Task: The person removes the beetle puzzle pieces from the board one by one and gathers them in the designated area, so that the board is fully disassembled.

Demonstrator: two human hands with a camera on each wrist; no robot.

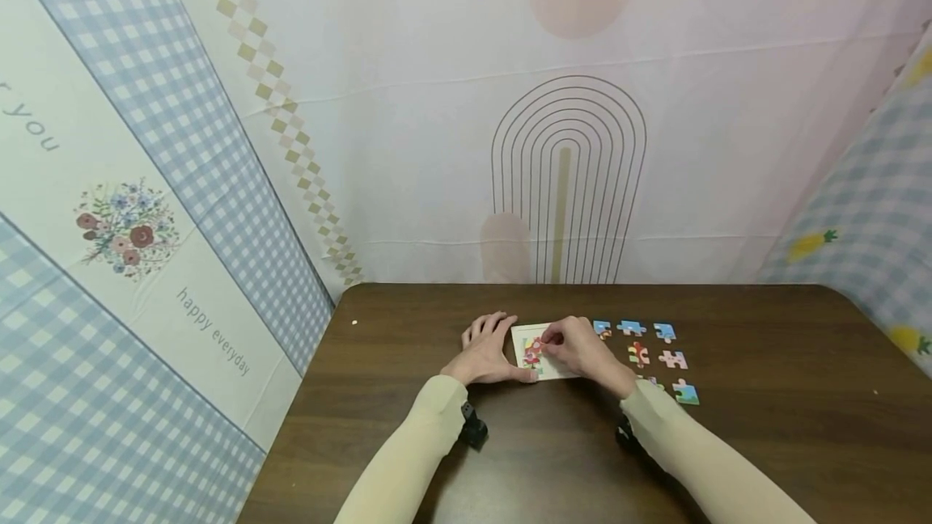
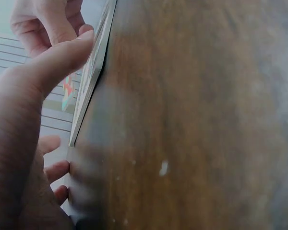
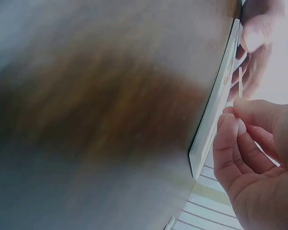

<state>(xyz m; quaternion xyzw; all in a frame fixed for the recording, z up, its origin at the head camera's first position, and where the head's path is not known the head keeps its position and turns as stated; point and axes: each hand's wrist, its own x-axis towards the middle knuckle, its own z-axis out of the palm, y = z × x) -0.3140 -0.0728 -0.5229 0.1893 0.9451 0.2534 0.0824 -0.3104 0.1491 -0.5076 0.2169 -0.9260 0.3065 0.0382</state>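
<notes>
A white puzzle board [image 1: 559, 372] lies on the table with a few red and pink pieces on its left part. My left hand [image 1: 484, 354] rests at the board's left side, fingers spread on the table and thumb against its near edge. Over the board, my right hand [image 1: 585, 348] pinches a puzzle piece [image 3: 240, 82] between thumb and fingertips. That piece stands edge-on in the right wrist view; the left wrist view shows its orange and teal side. The right hand hides much of the board's right part in the head view.
Several loose puzzle pieces [image 1: 672, 360] lie in rough rows right of the board, the nearest partly behind my right wrist. The brown wooden table [image 1: 393, 395] reaches back to a patterned cloth [image 1: 422, 144]. A small white speck [image 1: 354, 322] is at the far left.
</notes>
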